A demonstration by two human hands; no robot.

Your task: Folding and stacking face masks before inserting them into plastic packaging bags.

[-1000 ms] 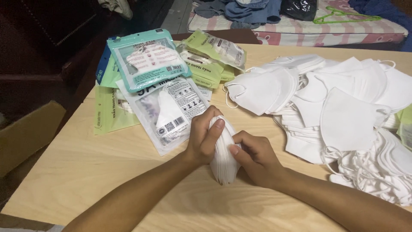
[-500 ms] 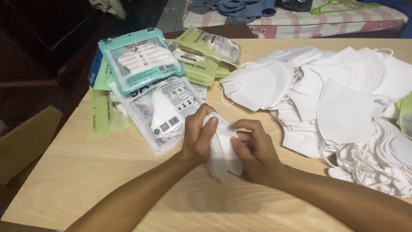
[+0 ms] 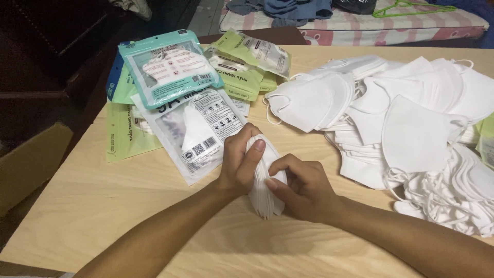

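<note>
Both my hands hold one small stack of folded white face masks (image 3: 266, 191) standing on edge on the wooden table (image 3: 103, 206). My left hand (image 3: 237, 166) wraps the stack's left side, fingers over its top. From the right, my right hand (image 3: 301, 188) pinches the stack with fingers curled against it. A clear-and-white mask pouch (image 3: 198, 131) lies flat just left of my left hand.
A big loose heap of white masks (image 3: 411, 128) covers the table's right half. Teal pouches (image 3: 167, 64) and green pouches (image 3: 247, 67) are piled at the back left. A cardboard box (image 3: 31, 164) sits off the left edge. A bed with clothes (image 3: 355, 18) lies behind.
My hands have squeezed the mask stack tighter and shifted it slightly; my left fingers now curl over its top. The camera view moved a little.
</note>
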